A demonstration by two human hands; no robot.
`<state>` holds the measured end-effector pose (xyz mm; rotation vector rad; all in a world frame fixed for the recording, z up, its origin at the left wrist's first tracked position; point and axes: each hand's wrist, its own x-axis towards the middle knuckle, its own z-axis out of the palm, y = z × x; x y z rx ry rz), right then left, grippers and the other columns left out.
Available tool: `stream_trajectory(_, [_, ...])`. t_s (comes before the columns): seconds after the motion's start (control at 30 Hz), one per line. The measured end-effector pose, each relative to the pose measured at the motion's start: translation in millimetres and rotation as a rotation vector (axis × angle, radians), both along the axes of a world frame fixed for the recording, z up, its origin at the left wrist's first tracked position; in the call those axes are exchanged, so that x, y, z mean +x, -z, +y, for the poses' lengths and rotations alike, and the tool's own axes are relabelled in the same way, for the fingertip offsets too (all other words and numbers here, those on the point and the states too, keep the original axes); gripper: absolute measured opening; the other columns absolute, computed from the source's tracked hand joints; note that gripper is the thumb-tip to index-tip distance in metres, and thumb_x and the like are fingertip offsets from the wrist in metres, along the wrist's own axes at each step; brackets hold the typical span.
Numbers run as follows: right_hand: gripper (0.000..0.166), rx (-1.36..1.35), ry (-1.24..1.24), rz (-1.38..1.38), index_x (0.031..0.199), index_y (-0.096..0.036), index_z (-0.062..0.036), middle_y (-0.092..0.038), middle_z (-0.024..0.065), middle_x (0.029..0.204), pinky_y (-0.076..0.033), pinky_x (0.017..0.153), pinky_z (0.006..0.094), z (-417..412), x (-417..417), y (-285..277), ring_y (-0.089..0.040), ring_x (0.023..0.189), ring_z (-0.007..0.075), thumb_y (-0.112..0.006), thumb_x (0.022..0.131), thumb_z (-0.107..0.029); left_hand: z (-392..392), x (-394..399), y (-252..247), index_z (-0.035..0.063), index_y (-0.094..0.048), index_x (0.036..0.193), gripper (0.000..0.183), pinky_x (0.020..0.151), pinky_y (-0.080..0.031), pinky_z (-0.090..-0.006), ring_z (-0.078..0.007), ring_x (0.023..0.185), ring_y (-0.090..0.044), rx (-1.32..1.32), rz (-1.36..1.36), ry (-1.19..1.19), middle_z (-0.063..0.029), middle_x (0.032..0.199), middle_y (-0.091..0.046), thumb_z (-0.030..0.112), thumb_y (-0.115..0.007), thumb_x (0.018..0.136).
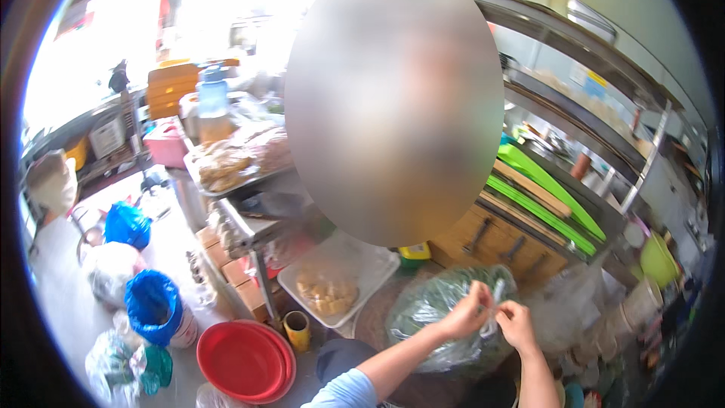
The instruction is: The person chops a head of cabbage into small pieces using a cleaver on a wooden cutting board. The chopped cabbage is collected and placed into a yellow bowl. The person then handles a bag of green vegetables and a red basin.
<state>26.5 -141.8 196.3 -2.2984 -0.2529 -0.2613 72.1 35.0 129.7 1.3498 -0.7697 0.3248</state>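
Note:
A large clear plastic bag (419,317) full of leafy greens rests before me at the lower right. Its white, twisted neck (489,326) runs between my two hands. My left hand (473,309), on an arm with a light blue sleeve, pinches the neck from the left. On the other side, the fingertips of my right hand (516,320) are closed on the same gathered plastic. Whether the neck is knotted is too blurred to tell.
Beyond the bag stands a wooden drawer cabinet (498,232). A white tray (368,277) holds bagged tan food. Red basins (243,360) and a yellow cup (297,331) sit left. Bins and bags line the floor. A blurred oval hides the upper middle.

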Motion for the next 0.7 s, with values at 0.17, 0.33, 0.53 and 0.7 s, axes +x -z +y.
stream_trajectory(0.17, [0.012, -0.029, 0.036, -0.107, 0.087, -0.07, 0.0043, -0.073, 0.0071, 0.076, -0.053, 0.065, 0.0292, 20.1, -7.8, -4.1, -0.066, 0.069, 0.011, -0.075, 0.083, -0.006, 4.8, -2.6, 1.1, 0.0026, -0.04, 0.113, 0.031, 0.088, -0.051, -0.0392, -0.0299, 0.096, -0.062, 0.085, 0.015, -0.006, -0.0145, 0.102, -0.057, 0.002, -0.063, 0.093])
stream_trajectory(0.33, [0.013, -0.182, -0.009, -0.178, 0.083, -0.07, 0.0028, -0.074, 0.0155, 0.078, -0.057, 0.067, 0.0354, 10.9, 0.4, 4.5, -0.073, 0.07, 0.024, -0.078, 0.079, -0.006, -2.9, -8.5, 0.9, 0.0031, -0.037, 0.106, 0.027, 0.08, -0.048, -0.0433, -0.0376, 0.088, -0.056, 0.014, -0.005, 0.003, -0.0166, 0.093, -0.052, -0.001, -0.058, 0.089])
stream_trajectory(0.53, [0.01, -0.272, 0.064, -0.197, 0.076, -0.065, 0.0027, -0.069, 0.0168, 0.07, -0.053, 0.064, 0.0409, 13.3, -9.1, -1.3, -0.069, 0.065, 0.0313, -0.073, 0.079, -0.002, -12.2, -13.4, 9.0, 0.0018, -0.046, 0.116, 0.031, 0.088, -0.05, -0.039, -0.0336, 0.096, -0.061, -0.038, -0.078, -0.071, -0.0148, 0.101, -0.057, 0.001, -0.063, 0.089])
stream_trajectory(0.7, [0.014, -0.55, 0.151, -0.33, 0.076, -0.059, 0.0005, -0.064, 0.0172, 0.068, -0.047, 0.067, 0.0501, -9.4, -17.9, 13.4, -0.063, 0.07, 0.0398, -0.072, 0.079, -0.002, -25.8, -17.2, 17.2, 0.0037, -0.049, 0.117, 0.033, 0.085, -0.048, -0.0444, -0.0377, 0.096, -0.059, 0.091, -0.156, -0.122, -0.0147, 0.1, -0.06, 0.008, -0.064, 0.089])
